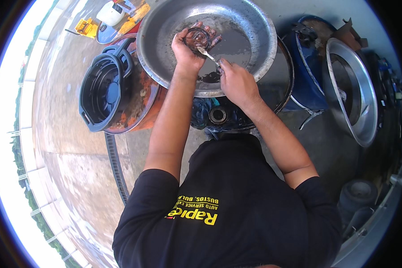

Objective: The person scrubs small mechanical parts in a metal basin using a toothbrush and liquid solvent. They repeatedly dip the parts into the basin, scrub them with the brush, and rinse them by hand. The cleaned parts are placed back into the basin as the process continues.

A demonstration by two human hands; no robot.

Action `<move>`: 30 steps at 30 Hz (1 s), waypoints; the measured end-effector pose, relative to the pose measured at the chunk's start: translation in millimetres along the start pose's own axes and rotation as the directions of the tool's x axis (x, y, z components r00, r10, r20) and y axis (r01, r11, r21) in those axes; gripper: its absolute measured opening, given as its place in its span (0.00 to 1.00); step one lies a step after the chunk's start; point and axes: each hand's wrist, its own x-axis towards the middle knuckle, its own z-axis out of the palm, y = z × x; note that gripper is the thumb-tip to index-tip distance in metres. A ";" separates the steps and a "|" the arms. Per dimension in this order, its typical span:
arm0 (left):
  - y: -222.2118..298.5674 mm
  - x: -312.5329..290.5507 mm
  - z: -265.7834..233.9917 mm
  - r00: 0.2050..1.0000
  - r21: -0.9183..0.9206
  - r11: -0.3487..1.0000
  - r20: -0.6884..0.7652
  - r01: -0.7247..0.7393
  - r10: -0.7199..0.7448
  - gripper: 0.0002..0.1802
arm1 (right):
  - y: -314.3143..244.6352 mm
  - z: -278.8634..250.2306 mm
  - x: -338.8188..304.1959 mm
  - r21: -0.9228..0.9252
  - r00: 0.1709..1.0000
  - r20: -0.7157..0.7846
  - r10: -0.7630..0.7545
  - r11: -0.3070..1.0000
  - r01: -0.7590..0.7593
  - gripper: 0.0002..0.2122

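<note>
Above a wide metal basin point(264, 47) my left hand point(186, 52) is turned palm up, its fingers smeared with dark grime. A thin black ring-shaped part point(197, 29) is held in it between thumb and fingers. My right hand point(237, 83) grips a slim, pale tool point(208, 55), whose light-coloured end meets the lower edge of the ring. Whether that tool is a brush or a scraper is too small to tell. Dark, dirty liquid point(230, 42) lies in the bottom of the basin, under both hands.
A black drain pan point(103, 91) rests on an orange-red drum point(140, 105) at the left. Blue drums point(303, 67) stand at the right, beside a second metal basin point(366, 114) tilted on its side. A white jug point(110, 13) sits at the far left. A floor grate point(116, 165) runs nearby.
</note>
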 end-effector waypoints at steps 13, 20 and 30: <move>0.4 -0.8 -2.1 0.996 -0.013 0.996 0.003 -0.090 0.090 0.29 | 8.7 -8.2 7.9 -0.026 0.995 -0.077 0.061 0.998 -0.063 0.18; -1.6 -7.1 -4.4 0.994 0.108 0.989 -0.046 -0.099 0.104 0.31 | 10.3 -12.5 13.5 0.043 0.991 -0.074 0.108 0.993 -0.105 0.15; -6.8 -4.0 -6.5 0.993 0.293 0.952 -0.053 -0.089 0.109 0.30 | 12.8 0.9 30.1 0.102 0.990 -0.063 0.129 0.987 -0.123 0.15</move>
